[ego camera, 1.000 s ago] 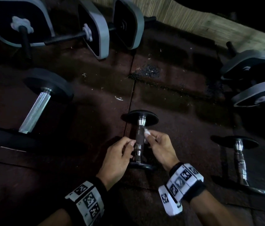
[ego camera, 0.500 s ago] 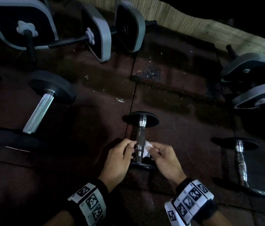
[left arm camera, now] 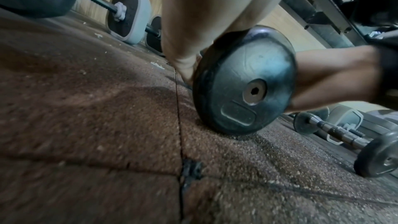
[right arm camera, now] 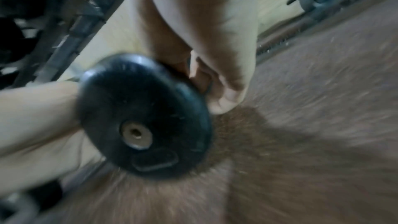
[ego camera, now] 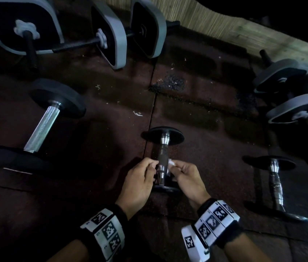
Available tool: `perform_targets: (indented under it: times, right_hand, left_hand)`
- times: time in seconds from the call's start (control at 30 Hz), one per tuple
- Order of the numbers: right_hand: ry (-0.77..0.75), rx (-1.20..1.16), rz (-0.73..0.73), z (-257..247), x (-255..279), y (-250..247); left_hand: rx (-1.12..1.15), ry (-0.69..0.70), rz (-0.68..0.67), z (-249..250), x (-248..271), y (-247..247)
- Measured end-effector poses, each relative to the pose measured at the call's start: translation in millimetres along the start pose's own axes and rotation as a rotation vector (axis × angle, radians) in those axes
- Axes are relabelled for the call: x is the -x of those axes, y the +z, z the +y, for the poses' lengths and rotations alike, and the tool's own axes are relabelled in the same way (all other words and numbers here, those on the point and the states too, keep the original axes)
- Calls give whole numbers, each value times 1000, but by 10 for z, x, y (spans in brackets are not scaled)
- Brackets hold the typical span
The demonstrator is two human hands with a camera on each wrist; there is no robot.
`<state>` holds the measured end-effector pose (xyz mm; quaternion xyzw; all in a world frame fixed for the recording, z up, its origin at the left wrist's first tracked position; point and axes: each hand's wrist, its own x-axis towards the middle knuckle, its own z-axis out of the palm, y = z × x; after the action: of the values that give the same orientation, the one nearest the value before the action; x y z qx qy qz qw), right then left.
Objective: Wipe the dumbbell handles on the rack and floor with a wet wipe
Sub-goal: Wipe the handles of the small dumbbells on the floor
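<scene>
A small dumbbell with black plates lies on the brown rubber floor in front of me. My left hand has its curled fingers on the left side of the chrome handle. My right hand pinches a white wet wipe against the handle's right side, near the close plate. In the left wrist view that near plate fills the middle, with my left hand behind it. The right wrist view is blurred; the plate hides most of my right hand's fingers.
A bigger chrome-handled dumbbell lies to the left. Another small dumbbell lies to the right. Grey square-plated dumbbells stand at the back left and at the right. A metal rack frame rises beyond.
My right hand has slid the wipe down the handle toward the near plate. The left hand stays on the handle's left side.
</scene>
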<state>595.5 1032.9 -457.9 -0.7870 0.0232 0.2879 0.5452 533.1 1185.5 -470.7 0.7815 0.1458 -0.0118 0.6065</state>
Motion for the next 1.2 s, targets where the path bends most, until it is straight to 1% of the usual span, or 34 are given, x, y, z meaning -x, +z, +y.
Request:
perform_targets:
  times: [0.07, 0.17, 0.2, 0.27, 0.33, 0.4, 0.43, 0.47, 0.53, 0.6, 0.67, 0.7, 0.73, 0.77, 0.8, 0.9, 0.97, 1.0, 1.03, 1.1, 1.17, 1.2]
  right_hand:
    - [6, -7, -16, -8, 36, -25]
    - [-3, 70, -77, 41, 186, -104]
    - [-20, 98, -70, 45, 193, -118]
    - [-80, 102, 12, 2, 102, -109]
    - [-205, 109, 140, -77, -92, -76]
    - [-348, 227, 277, -159, -295, -56]
    - [-400, 297, 313, -190, -359, -54]
    - [-445, 364, 318, -207, -384, -56]
    - [-538, 464, 251, -210, -324, -79]
    - [-596, 503, 92, -210, -167, -113]
    - [-607, 557, -105, -179, -38, -138]
    - [-603, 596, -174, -167, -12, -145]
    - [-601, 622, -205, -163, -14, -159]
    - [-614, 638, -196, -169, -48, -174]
    - [-642, 650, -150, -189, -109, -183]
    - [-686, 649, 50, -289, -407, -179]
    - [-689, 653, 87, -351, -542, -161]
    - [-687, 657, 69, -360, -552, -149]
    - [-670, 639, 23, -367, -520, -150]
    - [-604, 595, -150, -371, -352, -176]
    - [-543, 624, -341, -334, -170, -185]
    - [-533, 652, -395, -311, -118, -181]
  left_hand:
    - [-9, 12, 6, -6, 4, 3]
    - [23, 19, 13, -17, 12, -25]
    - [29, 15, 17, -24, 13, -29]
    - [29, 11, 17, -30, 17, -26]
    - [18, 31, 15, -27, 19, -10]
    - [7, 52, 17, -20, 14, 9]
    - [2, 55, 24, -20, 13, 17]
    - [4, 51, 37, -31, 13, 20]
    - [13, 35, 68, -80, 14, 21]
    - [8, 38, 75, -113, 14, 18]
    - [-10, 82, 89, -129, 25, 31]
    - [-14, 106, 109, -135, 38, 46]
    - [-8, 121, 139, -136, 56, 67]
    - [3, 122, 177, -131, 75, 88]
    - [17, 110, 212, -125, 90, 106]
    - [27, 64, 260, -141, 101, 127]
    - [19, 54, 259, -164, 89, 115]
    - [23, 53, 261, -170, 84, 101]
    - [28, 54, 264, -171, 82, 83]
    - [43, 60, 262, -152, 88, 56]
    - [64, 55, 255, -138, 88, 45]
    - [72, 50, 250, -133, 88, 46]
